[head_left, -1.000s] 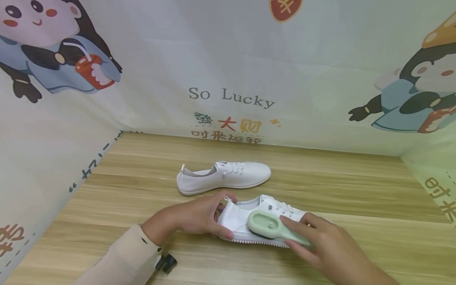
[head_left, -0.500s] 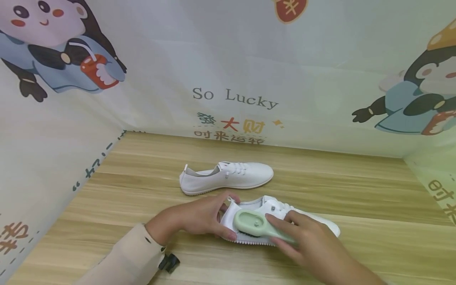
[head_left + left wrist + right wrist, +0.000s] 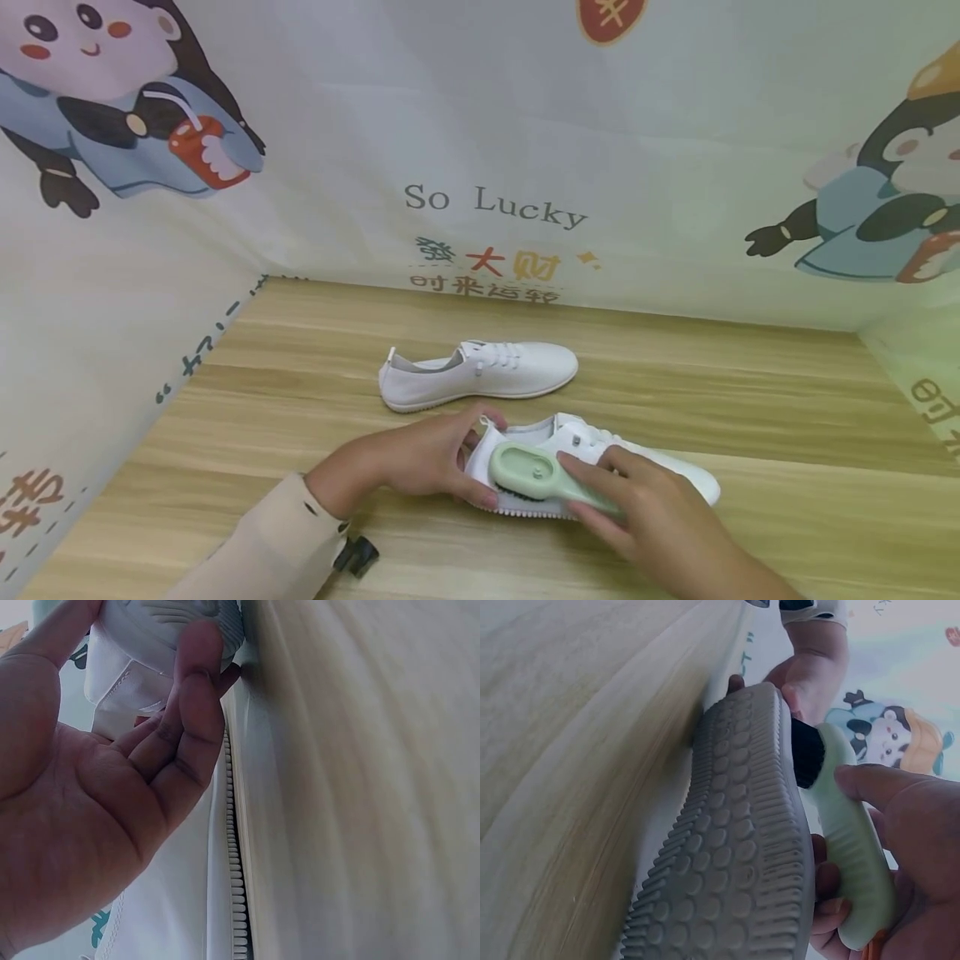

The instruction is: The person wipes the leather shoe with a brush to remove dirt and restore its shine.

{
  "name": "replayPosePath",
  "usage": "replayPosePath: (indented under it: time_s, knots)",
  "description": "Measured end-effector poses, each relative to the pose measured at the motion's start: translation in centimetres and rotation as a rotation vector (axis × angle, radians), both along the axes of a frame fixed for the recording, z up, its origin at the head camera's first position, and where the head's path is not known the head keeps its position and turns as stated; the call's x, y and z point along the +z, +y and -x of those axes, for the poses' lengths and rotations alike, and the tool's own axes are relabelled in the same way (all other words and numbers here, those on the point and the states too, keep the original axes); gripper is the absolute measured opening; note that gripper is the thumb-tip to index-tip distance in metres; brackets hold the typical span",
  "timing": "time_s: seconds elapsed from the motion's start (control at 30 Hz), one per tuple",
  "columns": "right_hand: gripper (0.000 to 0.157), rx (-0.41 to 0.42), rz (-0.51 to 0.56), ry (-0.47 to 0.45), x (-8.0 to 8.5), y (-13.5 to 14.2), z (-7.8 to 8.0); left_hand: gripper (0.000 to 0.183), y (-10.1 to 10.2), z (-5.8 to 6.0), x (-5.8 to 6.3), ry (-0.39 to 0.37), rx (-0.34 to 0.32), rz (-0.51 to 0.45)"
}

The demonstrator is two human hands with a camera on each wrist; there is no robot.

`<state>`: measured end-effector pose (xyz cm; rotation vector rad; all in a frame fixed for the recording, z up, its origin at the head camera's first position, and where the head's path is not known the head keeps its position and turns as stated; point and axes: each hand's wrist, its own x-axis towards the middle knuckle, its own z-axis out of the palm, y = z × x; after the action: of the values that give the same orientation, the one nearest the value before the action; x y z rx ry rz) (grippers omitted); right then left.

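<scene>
In the head view a white lace-up shoe (image 3: pixel 692 479) lies tipped on its side on the wooden surface, toe to the right. My left hand (image 3: pixel 416 457) grips its heel, thumb on the near side and fingers behind. My right hand (image 3: pixel 660 521) holds a pale green shoe brush (image 3: pixel 523 468) by its handle, with the dark bristles against the shoe's side near the heel. The right wrist view shows the patterned sole (image 3: pixel 731 825) and the black bristles (image 3: pixel 807 754) touching the shoe's edge. A matching white shoe (image 3: pixel 480 372) stands upright behind.
A printed cloth wall (image 3: pixel 652 167) with cartoon figures and lettering rises behind the wood-grain surface (image 3: pixel 712 367) and along both sides. A small black clip-like piece (image 3: pixel 356 556) sits by the left sleeve cuff (image 3: pixel 300 517).
The brush and right hand have slid left along the shoe's side toward the heel, then stayed nearly still over the last half second. The left hand keeps its grip on the heel.
</scene>
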<state>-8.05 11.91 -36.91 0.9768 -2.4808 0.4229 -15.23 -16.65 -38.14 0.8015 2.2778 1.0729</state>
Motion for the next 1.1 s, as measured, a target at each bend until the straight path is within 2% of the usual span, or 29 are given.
replayPosePath:
  time_s: [0.27,0.77,1.1]
  knots:
    - [0.042,-0.024,-0.008,0.003,0.2,0.8,-0.1,0.075,-0.1,-0.1,0.1,-0.01,0.021,0.014]
    - [0.049,-0.071,-0.033,-0.105,1.1,1.7,-0.5,0.076,0.0,0.0,-0.1,-0.01,0.019,0.016]
    - [0.049,0.008,-0.007,-0.072,0.1,0.9,-0.5,0.076,0.0,-0.2,0.3,-0.011,0.004,-0.002]
